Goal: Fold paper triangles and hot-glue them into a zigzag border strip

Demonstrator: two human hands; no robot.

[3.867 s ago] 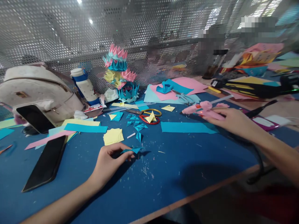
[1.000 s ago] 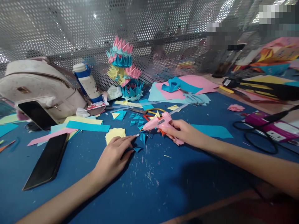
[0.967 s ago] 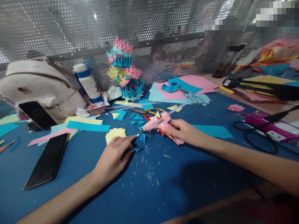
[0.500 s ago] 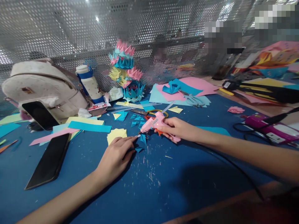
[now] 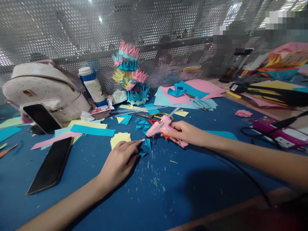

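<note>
My right hand (image 5: 186, 132) is wrapped round the grip of a pink hot glue gun (image 5: 157, 127). A clear glue stick pokes out of its back, and its nozzle points left and down, close to my left fingertips. My left hand (image 5: 121, 158) rests low on the table, fingers pressed together at the edge of a small blue folded paper piece (image 5: 147, 144); the fingers partly hide their hold on it. Another blue paper triangle (image 5: 143, 154) lies just below. Beyond the nozzle are several small blue triangles (image 5: 141, 122), and yellow paper pieces (image 5: 120, 139) sit behind my left hand.
Scissors (image 5: 144, 115) lie behind the glue gun. A layered paper flower model (image 5: 137, 93) stands at the back by a bottle (image 5: 92, 86) and backpack (image 5: 43, 89). Phones (image 5: 51, 163), paper strips (image 5: 93, 130), coloured sheets (image 5: 204, 88) and a purple power strip (image 5: 276, 131) surround the work area.
The glue gun and my right hand have shifted very slightly to the right. My left hand stays almost where it was.
</note>
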